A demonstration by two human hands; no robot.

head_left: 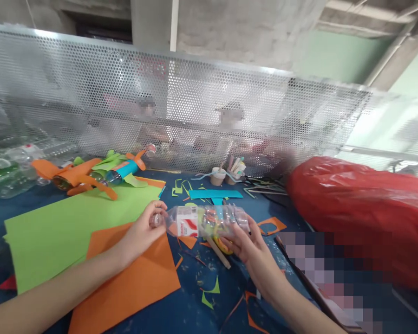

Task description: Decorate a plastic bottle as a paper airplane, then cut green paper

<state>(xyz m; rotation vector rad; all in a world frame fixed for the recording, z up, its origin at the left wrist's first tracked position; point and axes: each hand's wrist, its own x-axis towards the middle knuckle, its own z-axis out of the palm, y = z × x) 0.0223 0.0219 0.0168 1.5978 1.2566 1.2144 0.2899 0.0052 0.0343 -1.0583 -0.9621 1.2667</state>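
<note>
A clear plastic bottle (205, 221) with a white and red label lies sideways between my two hands, above the blue table. My left hand (152, 222) is closed round its neck and cap end. At the base end, my right hand (245, 236) grips the bottle with the fingers underneath and the thumb hidden or hard to make out. Behind and below the bottle show yellow-handled scissors (226, 246), partly covered, and a thin tan stick (218, 253). A blue paper strip (216, 194) lies just beyond it.
Green sheets (55, 232) and an orange sheet (135, 283) lie at left. Bottles wrapped in coloured paper (123, 171) and clear bottles (17, 167) stand behind. Cups of pens (235, 174) sit at the back, a red plastic bag (355, 208) at right. Scraps (211, 294) litter the table.
</note>
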